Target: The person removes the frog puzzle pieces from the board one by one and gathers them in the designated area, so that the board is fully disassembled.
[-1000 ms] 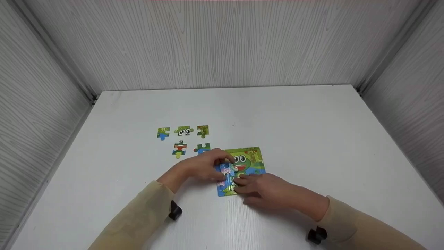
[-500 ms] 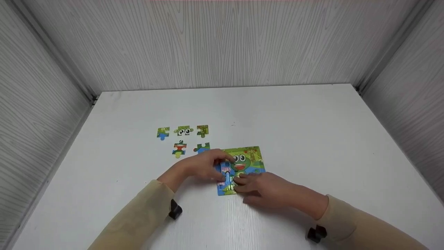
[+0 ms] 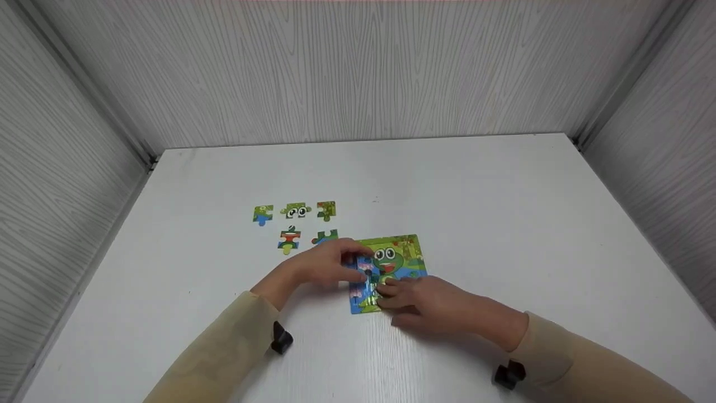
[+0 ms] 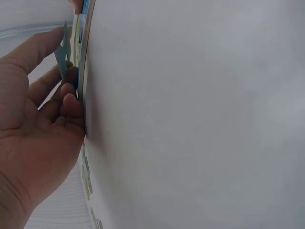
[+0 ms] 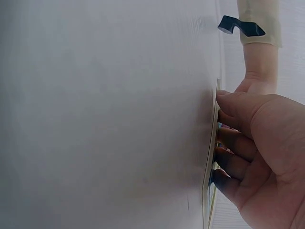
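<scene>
**Left hand is pinching, right hand is resting with fingers spread**

Both arms are slanting inward, the left forearm (image 3: 215,347) and the right forearm (image 3: 598,361) wearing beige sleeves that are leaving the wrists bare. The left hand (image 3: 324,266) is keeping its thumb (image 4: 40,46) opposite the fingers in a pinch, its lower fingertips (image 4: 71,106) curling inward. The right hand (image 3: 430,302) is lying palm down near it, its fingers (image 5: 236,162) bending slightly and its thumb (image 5: 238,102) sitting apart, nearer the body.

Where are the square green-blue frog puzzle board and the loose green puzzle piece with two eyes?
Square green-blue frog puzzle board (image 3: 413,249): head view, upper right area.
Loose green puzzle piece with two eyes (image 3: 296,212): head view, middle, between the eyes.
</scene>
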A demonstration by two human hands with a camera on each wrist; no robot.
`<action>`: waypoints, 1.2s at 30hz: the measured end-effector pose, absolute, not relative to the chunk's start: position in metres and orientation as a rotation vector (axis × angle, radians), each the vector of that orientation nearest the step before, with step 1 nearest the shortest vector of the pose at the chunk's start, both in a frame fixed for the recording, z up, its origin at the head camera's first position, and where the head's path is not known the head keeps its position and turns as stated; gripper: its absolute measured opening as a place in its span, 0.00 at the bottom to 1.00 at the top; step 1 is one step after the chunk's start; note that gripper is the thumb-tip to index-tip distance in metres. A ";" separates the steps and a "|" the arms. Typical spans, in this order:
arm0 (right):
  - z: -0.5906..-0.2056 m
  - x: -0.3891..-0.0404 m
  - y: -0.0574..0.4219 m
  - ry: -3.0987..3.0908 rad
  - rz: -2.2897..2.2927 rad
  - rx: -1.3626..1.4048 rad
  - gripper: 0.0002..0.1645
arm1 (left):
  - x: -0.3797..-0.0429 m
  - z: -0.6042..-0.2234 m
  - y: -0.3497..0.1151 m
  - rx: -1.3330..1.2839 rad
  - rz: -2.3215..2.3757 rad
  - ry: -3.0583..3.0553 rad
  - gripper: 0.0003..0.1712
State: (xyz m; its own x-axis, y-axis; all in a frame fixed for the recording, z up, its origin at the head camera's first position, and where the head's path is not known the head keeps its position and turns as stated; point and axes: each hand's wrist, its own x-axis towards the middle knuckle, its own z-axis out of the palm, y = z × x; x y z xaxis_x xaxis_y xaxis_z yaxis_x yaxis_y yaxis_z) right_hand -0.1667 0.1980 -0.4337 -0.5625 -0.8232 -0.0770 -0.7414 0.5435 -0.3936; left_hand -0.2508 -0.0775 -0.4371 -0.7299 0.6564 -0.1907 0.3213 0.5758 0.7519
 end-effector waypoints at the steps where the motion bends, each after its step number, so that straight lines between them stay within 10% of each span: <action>1: -0.434 -0.167 0.198 2.530 -0.466 -1.306 0.27 | -0.251 -0.436 -0.077 0.783 1.001 2.359 0.29; 36: -0.443 -0.164 0.207 2.536 -0.523 -1.302 0.27 | -0.257 -0.396 -0.144 0.630 1.281 2.499 0.28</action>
